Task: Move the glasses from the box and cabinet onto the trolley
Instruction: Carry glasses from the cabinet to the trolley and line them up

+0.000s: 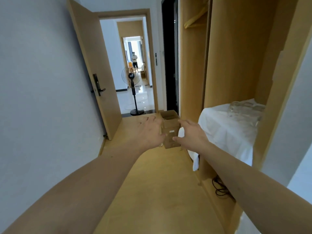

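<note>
Flooring (157, 191) of pale wood runs forward from under the camera to an open doorway (135, 65), where it gives way to glossy white tile. Beside the doorway a tan door (94, 73) with a dark handle plate stands swung back against the white wall (38, 81) on the left. Past the threshold a black pedestal fan (134, 88) stands on the tile, and far down the hall a person (134, 61) stands in another room, too small to describe. Along the right runs an open wooden cabinet (236, 56); one compartment holds a surface draped in white cloth (226, 130), and on it a cluster of clear glasses (246, 109) sits toward the back, their number hard to count because they blur together. A cardboard box (170, 130) stands on the floor with its top flaps open, between the two outstretched hands; its contents cannot be made out. The left hand (150, 132) is spread wide at the box's left side, fingers straight, and something clear and glassy shows faintly at its palm edge, though whether it touches anything is unclear. The right hand (190, 134) is likewise wide, thumb and fingers parted near the box's right face, apparently not gripping. Dark cables (221, 190) lie in the cabinet's lower compartment, partly hidden behind the right forearm. Yellowish hangers (195, 17) hang in the upper compartment, cut off at the top.
</note>
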{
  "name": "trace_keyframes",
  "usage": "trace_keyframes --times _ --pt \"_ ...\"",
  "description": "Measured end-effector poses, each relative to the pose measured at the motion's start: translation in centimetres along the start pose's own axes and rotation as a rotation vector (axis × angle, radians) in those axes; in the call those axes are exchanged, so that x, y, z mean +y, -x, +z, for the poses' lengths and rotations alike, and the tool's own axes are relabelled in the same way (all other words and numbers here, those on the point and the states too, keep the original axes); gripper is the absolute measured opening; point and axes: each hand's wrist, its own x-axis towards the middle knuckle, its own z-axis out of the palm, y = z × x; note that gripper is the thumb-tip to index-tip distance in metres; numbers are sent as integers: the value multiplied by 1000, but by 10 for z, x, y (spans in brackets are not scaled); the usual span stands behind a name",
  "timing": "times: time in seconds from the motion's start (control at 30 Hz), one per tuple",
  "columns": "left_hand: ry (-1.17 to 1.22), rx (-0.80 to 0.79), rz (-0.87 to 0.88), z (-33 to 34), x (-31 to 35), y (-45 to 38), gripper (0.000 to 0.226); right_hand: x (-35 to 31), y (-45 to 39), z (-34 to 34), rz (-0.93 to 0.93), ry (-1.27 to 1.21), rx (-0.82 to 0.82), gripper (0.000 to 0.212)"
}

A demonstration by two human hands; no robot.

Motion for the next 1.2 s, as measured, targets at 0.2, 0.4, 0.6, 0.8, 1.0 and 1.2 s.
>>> trace_keyframes --times 0.2,0.4,0.6,0.8,1.0,1.2 --pt "-49 -18 73 18 15 -85 59 53 -65 2 72 32 11 74" --pt "5 -29 146 58 24 -157 56 96 -111 11 192 91 -24 79" --pt "39 -18 271 86 23 -238 60 120 -156 21 314 161 -8 76" --pt "103 -56 428 100 16 -311 56 129 -200 26 467 207 22 82" --pt "166 -47 561 103 6 -369 59 128 -240 28 590 265 69 83" --pt "217 -57 696 112 4 -406 61 130 -259 36 721 282 116 84"
